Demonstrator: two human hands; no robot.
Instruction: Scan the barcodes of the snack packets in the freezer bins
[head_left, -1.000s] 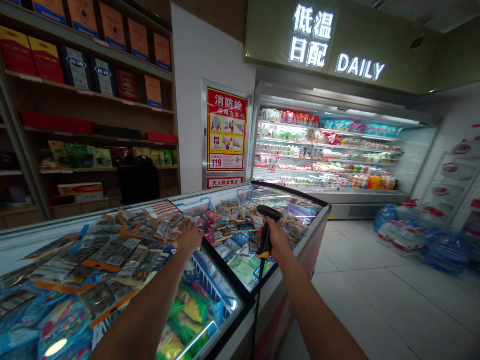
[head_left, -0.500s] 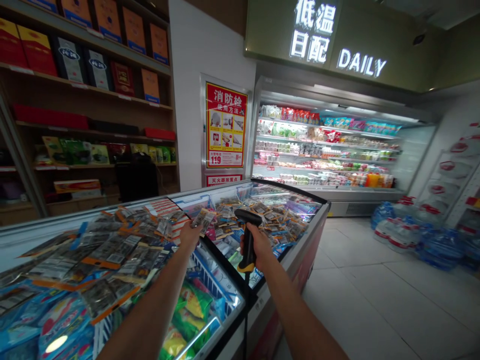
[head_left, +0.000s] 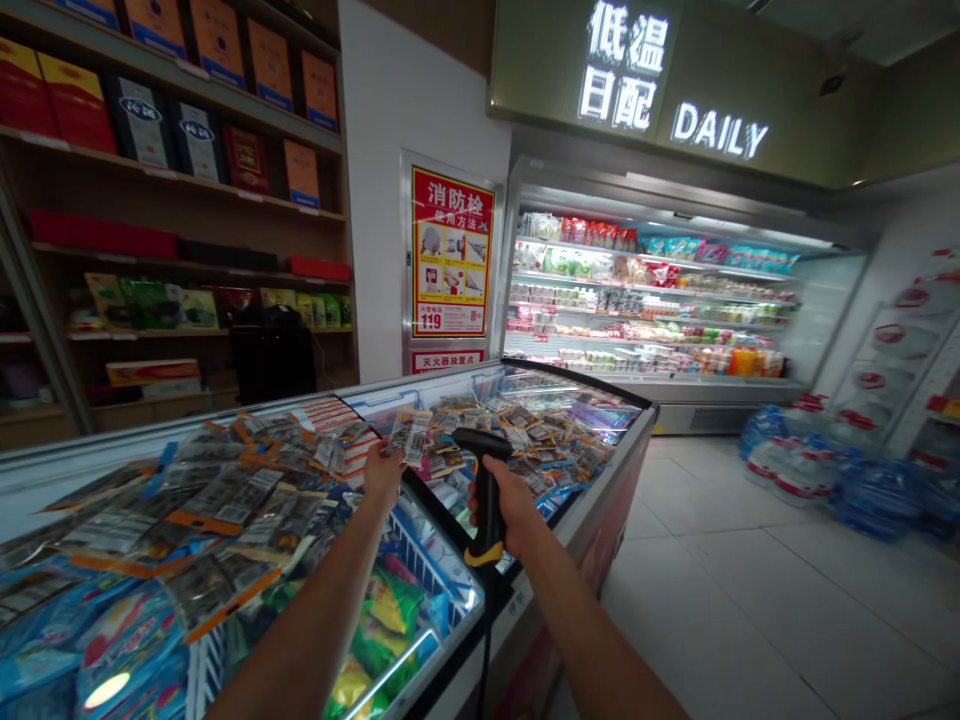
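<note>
My right hand (head_left: 511,500) is wrapped round the grip of a black and yellow barcode scanner (head_left: 487,495), its head pointing left and a cable hanging below. To the left of it, my left hand (head_left: 384,474) pinches a small clear snack packet (head_left: 409,438) with a printed label, held up above the freezer's middle frame. The scanner head faces the packet, with a gap between them. Beneath my left arm, a pile of similar packets (head_left: 225,490) with orange edges lies on the freezer's glass top. More packets (head_left: 555,430) are spread over the far glass.
The chest freezer (head_left: 637,440) holds green and yellow bags (head_left: 390,605) under its glass. Large water bottles (head_left: 874,495) stand on the floor at right. Behind are a lit refrigerated display (head_left: 652,290) and shelves of boxes (head_left: 217,150).
The scanner in my right hand has moved slightly left, closer to the packet. My left hand has turned the packet more upright, so its label shows more.
</note>
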